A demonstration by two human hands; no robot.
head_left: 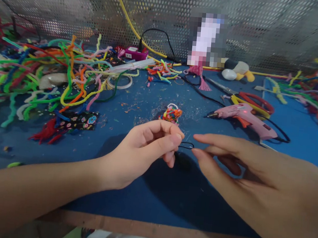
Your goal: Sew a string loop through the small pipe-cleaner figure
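My left hand (154, 142) pinches a thin black cord loop (187, 145) between thumb and forefinger. The loop sticks out to the right from the fingertips. My right hand (243, 169) is beside the loop's end, thumb and forefinger apart, with nothing visible between them. Beyond my left hand, a small multicoloured woven or fuzzy piece (172, 113) lies on the blue table, with a ring of white beads (173, 106) at its top. Whether the cord joins that piece is hidden by my fingers.
Piled pipe cleaners (69, 75) cover the left side. On the right are a pink glue gun (241, 116) and red-handled scissors (255, 99). A black floral pouch (79, 120) with a red tassel (46, 132) lies at left. Perforated metal (162, 13) stands behind the blue table (130, 201).
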